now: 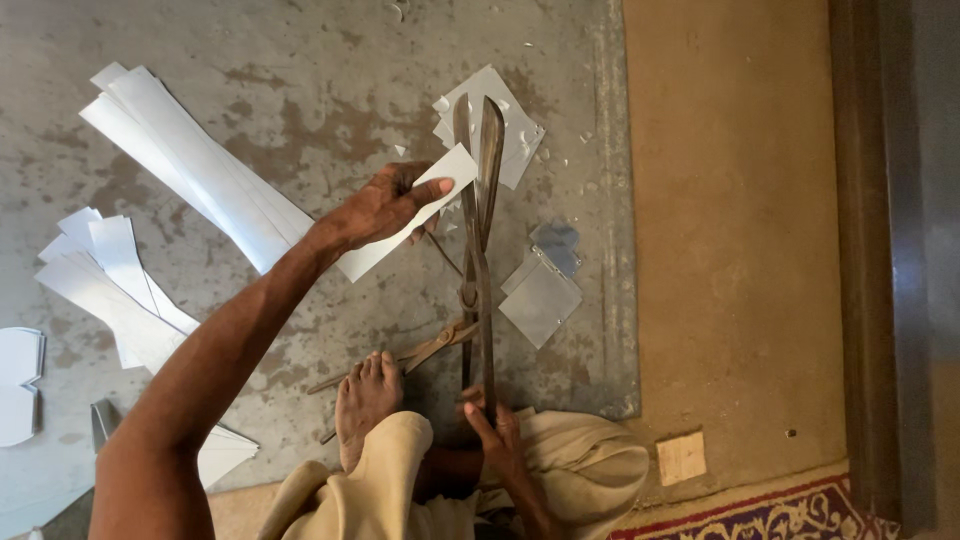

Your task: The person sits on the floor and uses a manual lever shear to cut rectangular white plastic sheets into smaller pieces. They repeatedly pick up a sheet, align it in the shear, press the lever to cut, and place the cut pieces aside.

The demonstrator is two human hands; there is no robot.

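On the concrete floor (300, 60), left hand (385, 205) pinches a metal strip (405, 215) between open shears (478, 200).

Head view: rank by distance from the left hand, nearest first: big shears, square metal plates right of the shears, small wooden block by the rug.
1. Big shears: blades just right of the left hand, beside the white strip it holds.
2. Square metal plates: on the floor, right of the shears and lower.
3. Small wooden block: far lower right, near the rug.

Head view | packages: none seen | labels: none seen | signs: none | screens: none | I note only unmarked items on the floor, nothing printed.
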